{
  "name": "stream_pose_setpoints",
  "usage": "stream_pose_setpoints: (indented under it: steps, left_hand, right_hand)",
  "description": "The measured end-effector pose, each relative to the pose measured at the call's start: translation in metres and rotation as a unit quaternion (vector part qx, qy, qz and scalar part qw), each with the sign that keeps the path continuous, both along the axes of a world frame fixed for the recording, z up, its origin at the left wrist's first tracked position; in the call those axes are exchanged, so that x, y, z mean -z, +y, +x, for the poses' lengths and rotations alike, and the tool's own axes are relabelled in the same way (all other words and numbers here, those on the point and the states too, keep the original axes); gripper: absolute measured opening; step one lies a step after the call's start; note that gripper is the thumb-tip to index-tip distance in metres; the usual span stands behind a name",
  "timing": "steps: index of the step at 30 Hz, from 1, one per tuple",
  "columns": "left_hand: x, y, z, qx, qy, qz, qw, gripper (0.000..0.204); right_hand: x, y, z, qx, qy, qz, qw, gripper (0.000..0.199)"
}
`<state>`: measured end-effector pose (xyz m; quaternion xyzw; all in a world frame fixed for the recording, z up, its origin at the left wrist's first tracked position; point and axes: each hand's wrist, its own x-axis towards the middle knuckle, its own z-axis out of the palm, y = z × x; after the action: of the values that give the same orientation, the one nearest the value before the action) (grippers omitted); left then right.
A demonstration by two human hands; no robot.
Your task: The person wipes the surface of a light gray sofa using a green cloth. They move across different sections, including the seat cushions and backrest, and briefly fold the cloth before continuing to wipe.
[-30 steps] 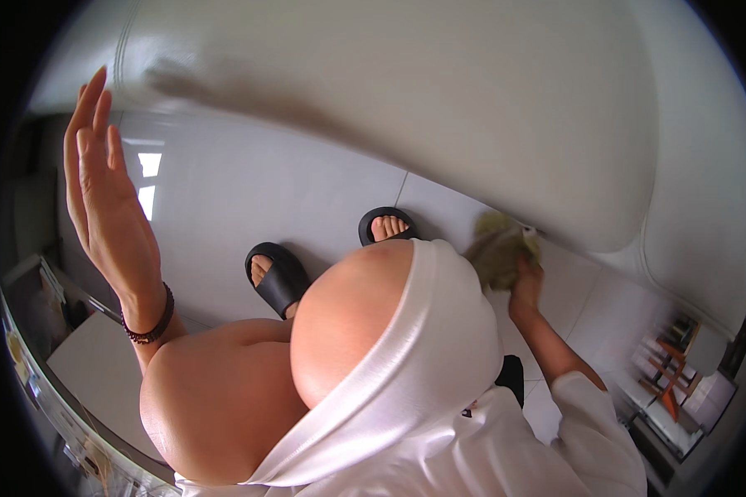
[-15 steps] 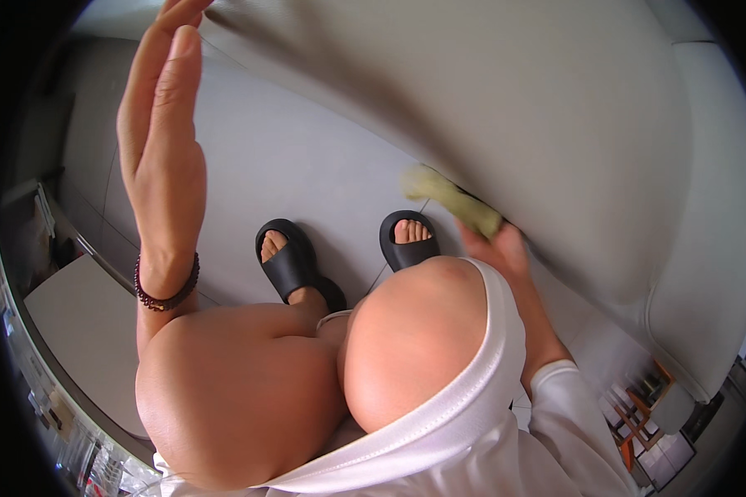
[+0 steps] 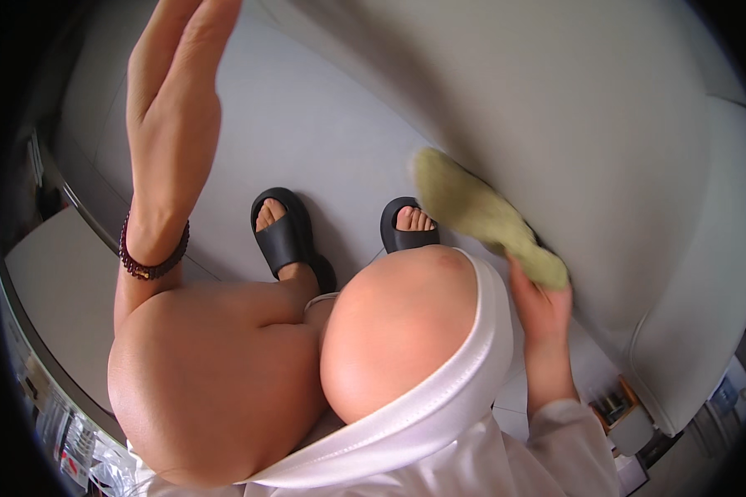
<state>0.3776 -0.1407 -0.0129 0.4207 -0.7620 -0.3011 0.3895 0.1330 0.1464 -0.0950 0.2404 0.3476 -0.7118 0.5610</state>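
Head view. Right hand [image 3: 543, 311] between 3 and 4 o'clock, fingers closed on one end of a green cloth [image 3: 472, 199]. Cloth runs from the grip up toward 1 o'clock, its far tip blurred, alongside a pale upholstered piece [image 3: 555, 116]; cannot tell whether the two touch. Held by the end, it seems, so most of its length hangs free.

Left hand [image 3: 178, 91] at 10 o'clock, raised, running out past the upper edge. Fingertips cut off: cannot tell how far open, or whether it holds anything. Perhaps out there for balance. Dark beaded bracelet [image 3: 145, 272] on that wrist.

Black sandals [image 3: 286, 242] near centre, one toward 9, one toward 1 o'clock, set apart, likely for steady footing.

Writing: none legible. Clear wrapped items [image 3: 112, 476] between 7 and 8 o'clock too small to read; no lettering seen on the cloth.
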Motion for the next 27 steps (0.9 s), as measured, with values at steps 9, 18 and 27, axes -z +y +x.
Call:
stream_pose_setpoints:
  steps: [9,18,27]
  left_hand:
    - [-0.016,0.001,0.015,0.069,0.032,0.080,0.994,0.048]
    - [0.005,0.006,0.000,-0.009,0.160,0.103,0.982,0.045]
    - [0.093,-0.001,0.063,0.084,0.535,0.574,0.614,0.083]
  right_hand:
    - [-0.123,-0.028,0.016,0.145,-0.137,-0.023,0.980,0.038]
    - [-0.092,-0.189,0.079,-0.166,-0.207,-0.144,0.953,0.025]
    - [-0.095,-0.241,0.109,-0.379,-0.056,-0.211,0.899,0.023]
